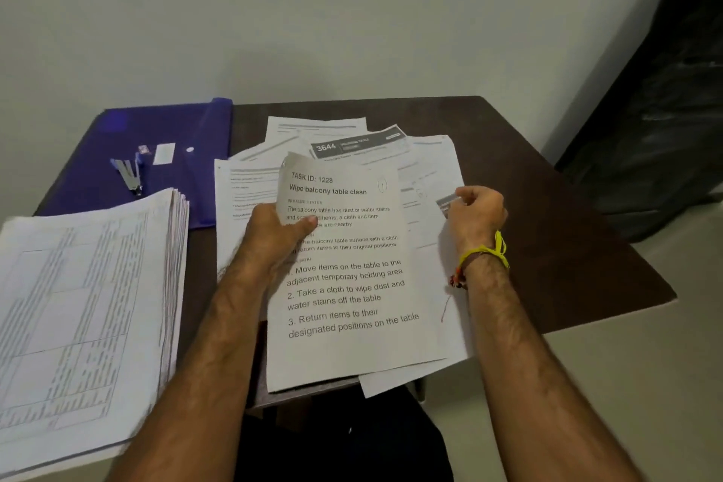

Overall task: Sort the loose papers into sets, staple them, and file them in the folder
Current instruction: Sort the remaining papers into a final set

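the left hand (274,231) pinches the white printed task sheet (348,278) at its left edge, long axis toward the table's far edge. the right hand (475,213) is curled on another white loose paper (434,168). the small silver stapler (129,174) lies on the blue plastic folder (176,168) at the far left corner, nearer the left hand.

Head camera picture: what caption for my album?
Left hand lifts a printed white sheet above loose papers on the dark table.

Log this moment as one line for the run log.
stage: sorting | left hand: holds sheet | right hand: pinches paper | stapler: on folder, untouched | stack: left
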